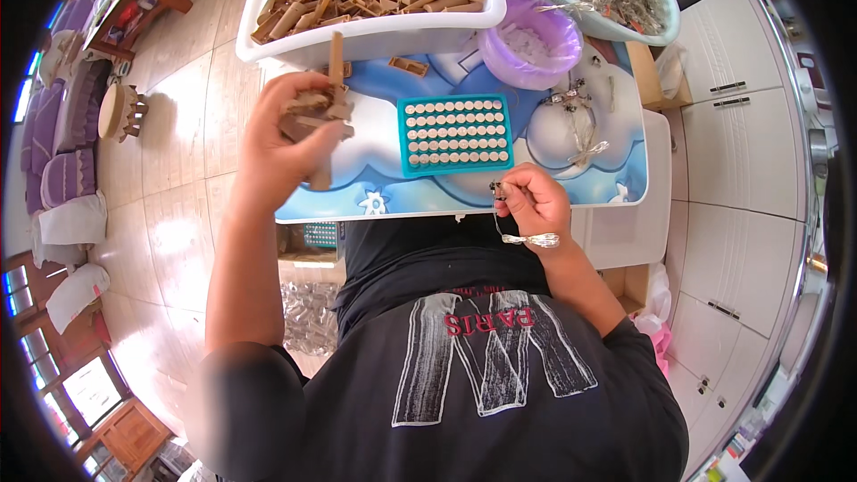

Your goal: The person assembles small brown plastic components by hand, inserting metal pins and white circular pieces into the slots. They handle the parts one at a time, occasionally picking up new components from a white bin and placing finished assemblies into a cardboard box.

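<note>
Over the table's left part, my left hand (268, 147) is closed around several brown plastic casings (336, 80); one long piece points up past the fingers. Its outline is slightly smeared by motion. My right hand (542, 203), at the front edge of the table, pinches a small dark electronic part (497, 189) between thumb and fingertips. From that part a thin wire runs down to a tied silvery wire bundle (533, 239), which hangs below the fingers. Between the hands lies a teal tray (455, 170) with rows of round silver button cells (453, 132).
A white bin (375, 34) heaped with brown casings stands at the back left. Beside it are a purple-lined bowl (531, 73) and a pale basin (665, 34) of wire bundles. Loose wired parts (580, 116) and a brown casing (408, 66) lie on the blue-patterned table (375, 147).
</note>
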Demonstrator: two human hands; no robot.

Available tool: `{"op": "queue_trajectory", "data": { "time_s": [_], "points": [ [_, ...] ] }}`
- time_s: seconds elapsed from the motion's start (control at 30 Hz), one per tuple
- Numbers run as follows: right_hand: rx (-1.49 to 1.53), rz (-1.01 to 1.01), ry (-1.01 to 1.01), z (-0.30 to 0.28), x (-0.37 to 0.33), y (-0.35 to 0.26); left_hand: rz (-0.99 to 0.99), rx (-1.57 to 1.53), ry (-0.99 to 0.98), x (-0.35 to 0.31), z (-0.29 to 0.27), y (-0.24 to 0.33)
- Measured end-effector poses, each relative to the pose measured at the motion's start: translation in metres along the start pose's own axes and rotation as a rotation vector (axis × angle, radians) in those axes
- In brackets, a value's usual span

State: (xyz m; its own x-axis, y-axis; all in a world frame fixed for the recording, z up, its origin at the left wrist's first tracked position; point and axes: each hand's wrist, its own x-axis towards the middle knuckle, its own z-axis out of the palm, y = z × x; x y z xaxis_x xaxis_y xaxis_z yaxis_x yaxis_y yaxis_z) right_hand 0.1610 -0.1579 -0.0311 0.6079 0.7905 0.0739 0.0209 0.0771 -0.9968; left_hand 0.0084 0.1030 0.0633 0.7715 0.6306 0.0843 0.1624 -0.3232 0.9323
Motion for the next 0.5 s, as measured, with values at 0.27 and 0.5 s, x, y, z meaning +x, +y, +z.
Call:
{"op": "queue_trajectory", "data": {
  "time_s": [0.27,0.5],
  "points": [
    [0.010,-0.007,0.010,0.001,0.001,0.001,0.181,0.607,-0.039,0.017,0.016,-0.029],
    [-0.013,-0.002,0.004,0.001,-0.001,0.000,0.101,0.388,0.100,0.020,0.005,-0.035]
  ]
}}
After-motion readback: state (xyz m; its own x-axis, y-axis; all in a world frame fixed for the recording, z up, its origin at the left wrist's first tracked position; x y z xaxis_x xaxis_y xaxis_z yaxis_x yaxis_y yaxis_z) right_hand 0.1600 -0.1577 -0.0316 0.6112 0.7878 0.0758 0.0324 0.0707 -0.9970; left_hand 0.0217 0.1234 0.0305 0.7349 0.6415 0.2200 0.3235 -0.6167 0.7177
